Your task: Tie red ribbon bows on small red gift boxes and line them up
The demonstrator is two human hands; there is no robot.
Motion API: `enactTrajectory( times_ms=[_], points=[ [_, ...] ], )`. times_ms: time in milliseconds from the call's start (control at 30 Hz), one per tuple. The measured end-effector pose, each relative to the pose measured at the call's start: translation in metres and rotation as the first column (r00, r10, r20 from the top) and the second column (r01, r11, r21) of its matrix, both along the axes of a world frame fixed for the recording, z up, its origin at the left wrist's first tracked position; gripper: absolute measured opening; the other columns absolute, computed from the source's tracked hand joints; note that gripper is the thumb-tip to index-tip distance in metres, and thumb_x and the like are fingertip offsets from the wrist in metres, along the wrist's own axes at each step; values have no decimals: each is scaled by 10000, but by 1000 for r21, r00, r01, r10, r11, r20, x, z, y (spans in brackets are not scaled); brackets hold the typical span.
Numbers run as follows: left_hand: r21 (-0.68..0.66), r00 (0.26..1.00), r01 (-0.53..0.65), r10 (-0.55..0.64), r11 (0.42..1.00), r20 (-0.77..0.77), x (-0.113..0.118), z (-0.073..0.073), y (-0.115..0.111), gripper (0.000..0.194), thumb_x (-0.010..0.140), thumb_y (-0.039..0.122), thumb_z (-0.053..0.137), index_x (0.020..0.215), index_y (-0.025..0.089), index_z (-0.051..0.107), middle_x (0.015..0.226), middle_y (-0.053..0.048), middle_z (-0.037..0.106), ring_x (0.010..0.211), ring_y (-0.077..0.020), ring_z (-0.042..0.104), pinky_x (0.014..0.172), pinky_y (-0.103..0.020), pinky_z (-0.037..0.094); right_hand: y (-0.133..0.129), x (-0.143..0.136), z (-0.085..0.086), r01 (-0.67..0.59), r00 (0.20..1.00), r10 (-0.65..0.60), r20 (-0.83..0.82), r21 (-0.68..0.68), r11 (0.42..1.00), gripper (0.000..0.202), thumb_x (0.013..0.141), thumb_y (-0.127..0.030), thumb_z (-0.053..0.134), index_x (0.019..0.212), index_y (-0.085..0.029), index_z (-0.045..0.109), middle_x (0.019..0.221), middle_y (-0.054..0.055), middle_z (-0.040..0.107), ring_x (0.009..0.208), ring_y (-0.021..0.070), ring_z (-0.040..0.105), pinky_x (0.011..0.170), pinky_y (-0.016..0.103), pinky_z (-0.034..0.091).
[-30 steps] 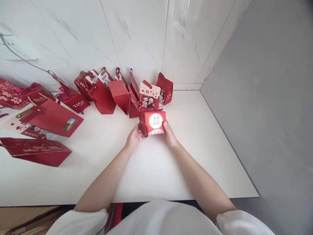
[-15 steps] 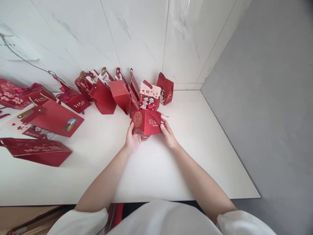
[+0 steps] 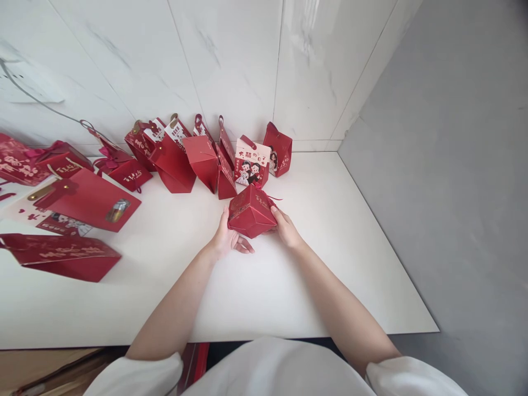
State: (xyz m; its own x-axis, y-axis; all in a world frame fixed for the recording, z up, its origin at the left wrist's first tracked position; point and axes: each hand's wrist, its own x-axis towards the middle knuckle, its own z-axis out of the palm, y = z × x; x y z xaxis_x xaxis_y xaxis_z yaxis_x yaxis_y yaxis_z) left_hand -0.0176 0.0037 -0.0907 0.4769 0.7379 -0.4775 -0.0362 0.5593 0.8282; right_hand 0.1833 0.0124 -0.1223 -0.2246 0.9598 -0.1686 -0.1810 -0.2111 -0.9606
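Between my two hands is a red gift box with gold print and a twisted red cord, tilted so that its folded underside faces me. My left hand holds its left side, thumb up along the edge and some fingers stretched out below. On the right side, my right hand grips the box near the cord, its thumb on top and its other fingers partly hidden. Just behind stands a pink and red box with a cartoon couple. Beside that one, a dark red box is at the wall.
Several red gift boxes line the wall to the left. More lie at the left, among them a red box with a small window and a dark red box. The white table ends at a grey surface.
Both hands have tipped the red gift box, bringing its underside into view and turning its printed sides away. My left hand's lower fingers have come away from beneath it.
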Motion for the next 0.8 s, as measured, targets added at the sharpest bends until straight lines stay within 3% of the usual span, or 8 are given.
enactTrajectory(
  times_ms=[167, 300, 367, 433, 533, 633, 733, 800],
  points=[
    [25, 986, 162, -163, 986, 32, -3, 6, -4, 1173, 670, 941, -47, 1480, 223, 404, 1111, -172, 687, 657, -263, 714, 586, -367, 551, -2, 0, 1, 66, 997, -68, -29, -58, 996, 746, 850, -754, 468, 1302, -176, 602, 984, 100, 769, 868, 300, 735, 711, 457, 612],
    [33, 977, 207, -208, 978, 38, -5, 4, -4, 1152, 681, 943, -19, 1436, 207, 446, 1164, -175, 666, 686, -247, 708, 630, -374, 563, -1, -1, 1, 86, 996, -89, -33, -66, 994, 729, 826, -760, 494, 1252, -184, 622, 929, 80, 767, 840, 278, 724, 676, 413, 603],
    [91, 986, 166, -167, 982, 7, -5, 1, -3, 1091, 717, 937, 72, 1408, 192, 470, 1216, -189, 649, 785, -279, 712, 650, -389, 573, 0, 1, 2, 70, 996, -73, -58, -65, 995, 691, 827, -743, 509, 1242, -202, 620, 960, 76, 762, 828, 269, 721, 645, 397, 598],
    [246, 996, 75, -60, 966, -65, -6, -2, -2, 931, 775, 873, 326, 1405, 200, 463, 1325, -189, 599, 1002, -329, 682, 704, -390, 586, 2, 5, 3, 50, 992, -56, -115, -52, 997, 609, 827, -693, 562, 1222, -232, 615, 1035, 66, 750, 855, 256, 717, 638, 371, 591],
    [528, 987, -17, 100, 849, -129, -9, -3, -1, 871, 742, 543, 751, 1469, 264, 359, 1503, -136, 459, 1314, -345, 508, 927, -398, 558, 5, 13, 4, 58, 983, -62, -175, -29, 998, 452, 791, -579, 680, 1091, -245, 634, 1063, 40, 736, 905, 225, 707, 742, 348, 584],
    [568, 975, 25, 105, 823, -194, -15, 1, 1, 907, 714, 385, 819, 1476, 273, 339, 1457, -127, 500, 1284, -331, 539, 974, -428, 544, 10, 21, 2, 92, 984, -98, -147, -45, 995, 371, 722, -498, 762, 929, -222, 626, 974, 28, 731, 906, 209, 698, 845, 365, 565],
    [519, 958, 88, 70, 850, -277, -24, 3, 4, 838, 731, 415, 798, 1444, 257, 387, 1355, -130, 574, 1214, -336, 578, 865, -427, 583, 14, 26, -2, 109, 989, -114, -90, -59, 992, 332, 705, -464, 767, 851, -212, 607, 899, 25, 717, 877, 209, 686, 854, 389, 552],
    [548, 955, 121, 53, 827, -291, -31, 2, 7, 821, 718, 464, 798, 1416, 242, 429, 1343, -129, 582, 1222, -334, 560, 884, -420, 559, 14, 31, -1, 103, 994, -105, -42, -43, 994, 286, 724, -439, 745, 831, -208, 616, 862, 17, 712, 852, 203, 674, 860, 387, 533]
  ],
)
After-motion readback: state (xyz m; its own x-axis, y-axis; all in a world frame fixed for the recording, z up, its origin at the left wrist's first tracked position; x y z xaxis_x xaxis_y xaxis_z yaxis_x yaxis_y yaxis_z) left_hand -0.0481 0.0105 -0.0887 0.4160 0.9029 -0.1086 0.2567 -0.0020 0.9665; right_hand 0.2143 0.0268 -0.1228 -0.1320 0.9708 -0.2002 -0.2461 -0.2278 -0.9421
